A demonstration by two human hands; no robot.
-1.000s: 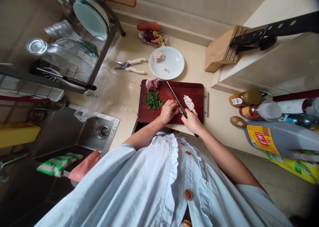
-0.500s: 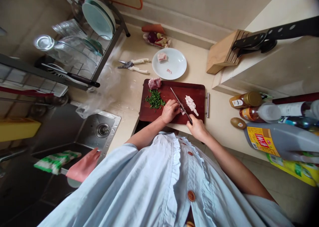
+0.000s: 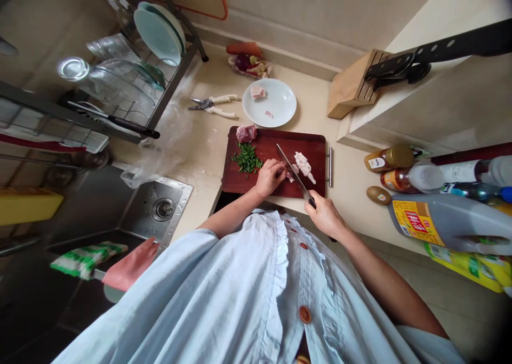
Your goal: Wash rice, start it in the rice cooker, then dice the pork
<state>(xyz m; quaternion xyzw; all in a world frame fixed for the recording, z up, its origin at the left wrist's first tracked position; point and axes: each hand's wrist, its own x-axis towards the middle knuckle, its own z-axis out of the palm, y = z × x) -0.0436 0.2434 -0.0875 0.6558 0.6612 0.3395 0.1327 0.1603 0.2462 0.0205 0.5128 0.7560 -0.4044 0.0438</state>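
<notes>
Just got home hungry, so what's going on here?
A person's right grip holds a knife slanted over a dark red cutting board; the left grip is at some raw meat beside the blade. Chopped greens and a meat chunk lie on the board's left, diced pale pieces on its right. Beyond it, a white plate holds two more pieces.

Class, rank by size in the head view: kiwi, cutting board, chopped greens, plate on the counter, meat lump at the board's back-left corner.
1. Cutting board
2. Plate
3. Chopped greens
Kiwi and meat lump look too alike to rank.
</notes>
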